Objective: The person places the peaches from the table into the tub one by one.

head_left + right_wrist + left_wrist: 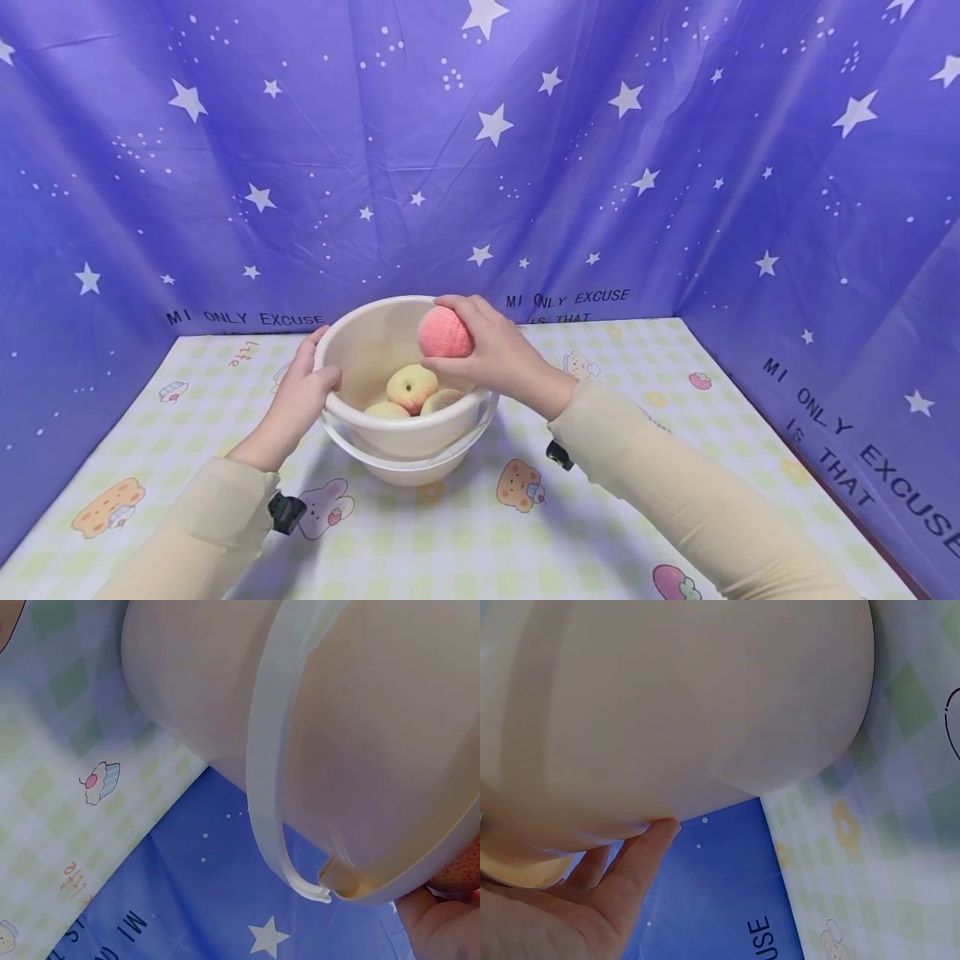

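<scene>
A cream-coloured plastic bucket stands on the table, its mouth tipped toward me. At its left side my left hand grips the rim, thumb inside and fingers outside; in the left wrist view the fingers lie against the outer wall. Above the right part of the bucket's mouth, my right hand holds a pink-red, rough-skinned peach between thumb and fingers. Several yellowish peaches lie inside the bucket. Only a speckled red edge of the held peach shows in the right wrist view.
The bucket's white handle hangs down around its front. A checked cloth with cartoon prints covers the table. Blue-purple curtains with white stars rise behind the table and along both sides.
</scene>
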`<control>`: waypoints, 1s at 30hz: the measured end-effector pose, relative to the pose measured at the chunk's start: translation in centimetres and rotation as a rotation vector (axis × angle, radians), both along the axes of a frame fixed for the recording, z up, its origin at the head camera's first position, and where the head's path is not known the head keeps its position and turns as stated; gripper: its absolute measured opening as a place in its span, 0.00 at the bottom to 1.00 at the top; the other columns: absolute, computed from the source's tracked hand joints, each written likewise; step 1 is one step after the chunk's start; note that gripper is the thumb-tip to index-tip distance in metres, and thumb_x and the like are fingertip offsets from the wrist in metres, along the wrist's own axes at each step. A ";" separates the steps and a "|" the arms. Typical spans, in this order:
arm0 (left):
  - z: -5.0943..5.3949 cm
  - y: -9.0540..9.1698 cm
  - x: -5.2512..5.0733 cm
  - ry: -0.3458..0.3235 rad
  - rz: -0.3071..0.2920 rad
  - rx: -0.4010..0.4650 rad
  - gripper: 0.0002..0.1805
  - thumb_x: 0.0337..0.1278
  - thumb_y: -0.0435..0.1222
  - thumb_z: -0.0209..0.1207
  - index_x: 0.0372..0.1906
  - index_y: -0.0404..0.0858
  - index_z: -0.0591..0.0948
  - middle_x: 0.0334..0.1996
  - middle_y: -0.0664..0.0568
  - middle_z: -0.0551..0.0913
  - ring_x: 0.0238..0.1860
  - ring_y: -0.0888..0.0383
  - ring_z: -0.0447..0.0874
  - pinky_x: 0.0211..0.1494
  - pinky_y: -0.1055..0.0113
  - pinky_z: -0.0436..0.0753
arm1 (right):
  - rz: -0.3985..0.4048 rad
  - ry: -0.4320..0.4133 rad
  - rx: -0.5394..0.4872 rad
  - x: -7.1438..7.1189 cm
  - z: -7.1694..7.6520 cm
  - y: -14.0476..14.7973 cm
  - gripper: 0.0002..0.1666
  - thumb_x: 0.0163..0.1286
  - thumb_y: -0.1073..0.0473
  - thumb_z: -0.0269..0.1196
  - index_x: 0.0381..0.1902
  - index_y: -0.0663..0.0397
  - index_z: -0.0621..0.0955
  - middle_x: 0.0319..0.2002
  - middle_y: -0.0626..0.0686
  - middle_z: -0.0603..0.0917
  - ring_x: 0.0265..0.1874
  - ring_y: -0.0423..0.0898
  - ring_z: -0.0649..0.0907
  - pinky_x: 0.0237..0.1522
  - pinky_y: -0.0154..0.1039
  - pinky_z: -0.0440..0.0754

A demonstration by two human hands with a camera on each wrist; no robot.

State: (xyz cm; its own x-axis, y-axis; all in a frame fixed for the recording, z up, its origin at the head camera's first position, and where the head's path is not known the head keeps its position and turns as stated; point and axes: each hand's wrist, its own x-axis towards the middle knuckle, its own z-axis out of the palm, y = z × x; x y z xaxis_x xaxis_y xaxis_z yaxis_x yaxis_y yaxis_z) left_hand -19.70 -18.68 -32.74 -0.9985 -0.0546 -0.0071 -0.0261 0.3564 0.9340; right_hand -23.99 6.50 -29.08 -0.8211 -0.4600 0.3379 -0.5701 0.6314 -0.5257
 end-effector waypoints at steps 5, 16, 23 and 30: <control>0.0 0.0 0.0 0.004 0.002 0.003 0.50 0.48 0.26 0.44 0.80 0.39 0.41 0.80 0.40 0.46 0.77 0.40 0.49 0.76 0.43 0.55 | 0.000 0.003 0.036 0.0 0.0 -0.3 0.44 0.55 0.44 0.73 0.68 0.45 0.71 0.53 0.53 0.78 0.50 0.50 0.81 0.52 0.49 0.82; -0.1 0.0 -0.1 0.000 0.001 0.006 0.50 0.48 0.26 0.45 0.80 0.39 0.40 0.80 0.40 0.46 0.77 0.40 0.49 0.76 0.43 0.55 | 0.007 0.003 0.063 -0.2 -0.1 -0.7 0.44 0.55 0.43 0.72 0.68 0.43 0.71 0.53 0.53 0.78 0.49 0.50 0.82 0.51 0.49 0.82; 0.3 0.1 0.2 0.014 0.004 -0.010 0.50 0.47 0.26 0.44 0.80 0.38 0.42 0.79 0.39 0.47 0.77 0.40 0.50 0.76 0.46 0.56 | 0.003 -0.008 0.138 -0.3 0.2 -1.2 0.45 0.55 0.42 0.73 0.70 0.37 0.70 0.57 0.52 0.77 0.49 0.50 0.82 0.49 0.49 0.83; 0.4 0.2 0.4 0.013 0.008 -0.014 0.49 0.48 0.26 0.44 0.80 0.38 0.42 0.79 0.39 0.48 0.76 0.40 0.51 0.76 0.46 0.56 | -0.003 0.006 0.194 -0.5 0.4 -1.6 0.46 0.54 0.42 0.73 0.71 0.34 0.70 0.58 0.51 0.76 0.48 0.50 0.82 0.47 0.48 0.83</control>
State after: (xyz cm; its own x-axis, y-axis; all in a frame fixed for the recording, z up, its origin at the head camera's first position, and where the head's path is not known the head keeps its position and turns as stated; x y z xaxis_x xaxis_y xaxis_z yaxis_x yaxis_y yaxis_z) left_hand -19.34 -18.49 -32.33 -0.9980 -0.0626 0.0067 -0.0169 0.3696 0.9290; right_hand -24.44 4.85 -28.68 -0.8206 -0.5150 0.2479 -0.5711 0.7221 -0.3904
